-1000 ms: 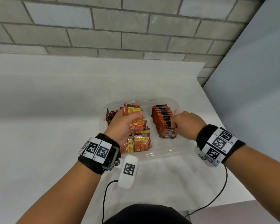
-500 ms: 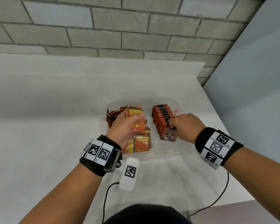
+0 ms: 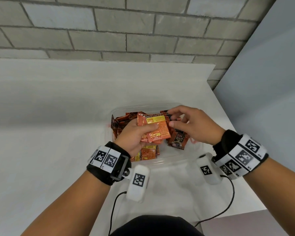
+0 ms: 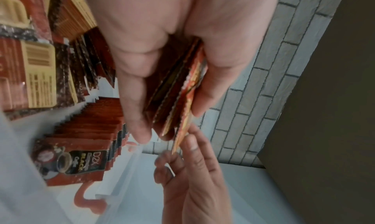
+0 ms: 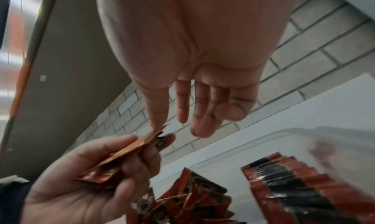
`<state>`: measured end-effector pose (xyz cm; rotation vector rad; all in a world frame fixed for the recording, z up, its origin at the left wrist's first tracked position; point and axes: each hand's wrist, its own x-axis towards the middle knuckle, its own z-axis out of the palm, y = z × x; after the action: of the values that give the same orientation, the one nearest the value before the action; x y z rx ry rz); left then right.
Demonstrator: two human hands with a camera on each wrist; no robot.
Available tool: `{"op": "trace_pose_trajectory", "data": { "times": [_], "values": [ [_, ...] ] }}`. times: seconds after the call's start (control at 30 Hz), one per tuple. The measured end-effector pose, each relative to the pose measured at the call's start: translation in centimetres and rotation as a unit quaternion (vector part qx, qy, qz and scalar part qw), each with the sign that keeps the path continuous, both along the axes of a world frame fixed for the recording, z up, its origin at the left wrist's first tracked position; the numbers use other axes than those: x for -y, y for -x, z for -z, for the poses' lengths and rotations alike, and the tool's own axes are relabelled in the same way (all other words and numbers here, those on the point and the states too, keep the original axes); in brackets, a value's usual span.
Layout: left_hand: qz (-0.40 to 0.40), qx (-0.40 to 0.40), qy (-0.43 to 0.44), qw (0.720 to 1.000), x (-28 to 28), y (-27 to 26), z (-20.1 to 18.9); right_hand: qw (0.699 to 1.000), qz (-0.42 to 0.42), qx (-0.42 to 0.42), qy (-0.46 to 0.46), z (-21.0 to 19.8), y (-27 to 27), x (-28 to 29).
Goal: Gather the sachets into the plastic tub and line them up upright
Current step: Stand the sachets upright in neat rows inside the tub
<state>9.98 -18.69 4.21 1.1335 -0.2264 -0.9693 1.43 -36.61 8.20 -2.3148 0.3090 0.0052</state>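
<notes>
Gripping a fanned sachet stack (image 3: 152,129) in our left hand (image 3: 134,137) above the plastic tub (image 3: 169,161), we reach in with our right hand (image 3: 192,126), fingers loose and empty. Its fingertips (image 5: 160,123) touch the stack's right edge; the upright row (image 3: 173,123) stands just beneath.

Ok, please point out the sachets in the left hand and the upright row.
held sachets (image 3: 153,127), head view, yellow-labelled front face.
upright row (image 4: 91,128), left wrist view, top edges.
left hand (image 3: 134,135), head view, back.
</notes>
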Motion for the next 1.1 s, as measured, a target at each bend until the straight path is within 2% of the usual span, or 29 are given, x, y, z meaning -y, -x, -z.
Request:
{"op": "trace_pose_trajectory", "data": {
  "times": [0.1, 0.27, 0.33, 0.43, 0.53, 0.63, 0.73, 0.87, 0.93, 1.1],
  "values": [
    [0.015, 0.001, 0.017, 1.000, 0.3, 0.3, -0.3, 0.999, -0.023, 0.003, -0.045, -0.1, -0.3, -1.0],
    [0.018, 0.014, 0.018, 1.000, -0.1, 0.3, -0.4, 0.993, -0.012, 0.017, -0.118, -0.7, -0.4, -1.4],
    [0.007, 0.003, 0.020, 1.000, -0.2, 0.3, -0.4, 0.991, -0.001, 0.051, -0.124, -0.7, -0.4, -1.5],
    [-0.034, -0.038, 0.042, 0.998, -0.3, 0.1, -0.4, 0.987, 0.034, 0.151, -0.044, -0.5, -0.3, -1.5],
    [-0.053, -0.074, 0.065, 0.994, -0.3, 0.0, -0.4, 0.975, -0.009, 0.216, 0.054, -0.2, 0.1, -1.7],
    [-0.061, -0.070, 0.074, 0.993, -0.1, -0.1, -0.7, 0.979, -0.073, 0.170, 0.083, 0.5, 0.4, -1.8],
    [-0.075, -0.019, 0.052, 0.996, 0.0, -0.1, -0.6, 0.990, -0.095, 0.086, 0.056, 0.1, 0.8, -1.6],
    [-0.072, 0.008, 0.030, 0.997, 0.1, -0.2, -0.6, 0.995, -0.034, 0.098, 0.005, -0.6, 0.9, -1.1],
    [-0.057, 0.017, 0.026, 0.998, 0.2, -0.2, -0.6, 0.994, -0.004, 0.105, 0.015, -0.5, 0.7, -1.1],
    [-0.008, 0.056, 0.017, 0.998, 0.8, 0.1, -1.0, 0.996, -0.018, 0.073, 0.056, -0.8, 0.2, -1.0]
  ]
}}
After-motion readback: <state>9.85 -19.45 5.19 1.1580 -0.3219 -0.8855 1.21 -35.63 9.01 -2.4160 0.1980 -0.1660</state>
